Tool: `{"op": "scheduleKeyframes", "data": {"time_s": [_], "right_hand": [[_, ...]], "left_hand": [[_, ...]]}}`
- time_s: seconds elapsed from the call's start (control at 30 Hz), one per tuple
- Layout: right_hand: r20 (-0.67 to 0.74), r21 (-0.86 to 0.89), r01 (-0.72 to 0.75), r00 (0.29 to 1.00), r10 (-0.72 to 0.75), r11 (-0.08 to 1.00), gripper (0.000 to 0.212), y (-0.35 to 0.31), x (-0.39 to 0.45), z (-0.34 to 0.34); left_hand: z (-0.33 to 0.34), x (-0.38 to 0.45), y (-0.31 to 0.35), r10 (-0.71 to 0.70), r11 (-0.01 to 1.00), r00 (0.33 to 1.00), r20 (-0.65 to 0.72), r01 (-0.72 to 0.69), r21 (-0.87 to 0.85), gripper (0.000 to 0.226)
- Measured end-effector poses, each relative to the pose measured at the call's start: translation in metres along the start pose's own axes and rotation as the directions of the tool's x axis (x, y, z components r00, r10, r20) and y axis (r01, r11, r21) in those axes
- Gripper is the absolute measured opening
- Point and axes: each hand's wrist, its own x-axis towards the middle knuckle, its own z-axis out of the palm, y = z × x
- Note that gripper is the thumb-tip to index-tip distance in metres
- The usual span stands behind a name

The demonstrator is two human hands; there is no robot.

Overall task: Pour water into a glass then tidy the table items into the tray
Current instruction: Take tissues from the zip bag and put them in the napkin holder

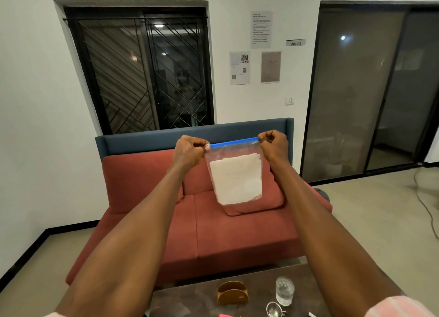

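A red sofa (213, 221) with a blue back fills the middle of the frame, a cushion (268, 198) lying on its right seat. Behind it, a barred dark window (140, 70) takes the upper left and dark sliding doors (370, 91) the upper right, with papers (261, 29) taped to the white wall between them. A dark table (202, 300) shows at the bottom centre.

Both arms reach up from the bottom corners to the centre of the frame, where a clear zip bag (235, 172) with a blue seal strip hangs in the air in front of the sofa, well above the table. Something flat and white sits inside the bag. The left hand (190, 150) pinches the left end of the seal between curled fingers and thumb; the right hand (273, 145) pinches the right end in the same way, so the strip is stretched between them, its right end slightly higher.

On the table, lower right of centre, stand a wooden holder (232, 293), a glass (284, 290) holding water just right of it, and a small round glass object (274, 309) below the glass at the frame's edge.
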Motion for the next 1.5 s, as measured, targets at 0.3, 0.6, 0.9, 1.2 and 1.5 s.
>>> {"op": "scheduleKeyframes", "data": {"time_s": [0.3,0.6,0.9,1.2,1.5], "right_hand": [[0.499,-0.289,0.294,0.858,-0.118,0.911,0.014,-0.03,-0.02,0.023],[0.382,-0.2,0.164,0.921,-0.077,0.966,0.017,-0.04,-0.033,0.034],[0.389,-0.182,0.182,0.916,-0.099,0.966,0.016,-0.043,-0.042,0.039],[0.468,-0.148,0.125,0.883,-0.042,0.981,0.016,-0.037,-0.045,0.034],[0.597,-0.126,-0.24,0.757,0.267,0.963,0.02,-0.036,-0.05,0.035]], "left_hand": [[0.006,0.003,0.002,0.022,0.996,1.0,0.016,-0.021,-0.092,0.01],[0.013,-0.012,0.016,-0.188,0.982,0.941,-0.283,0.169,-0.089,0.05],[0.028,-0.016,0.023,-0.422,0.666,0.894,0.148,0.417,-0.618,0.025],[0.026,-0.02,0.016,-0.427,0.624,0.872,0.239,0.475,-0.62,0.012],[0.028,-0.029,0.002,-0.476,0.533,0.841,0.258,0.508,-0.676,0.021]]}}
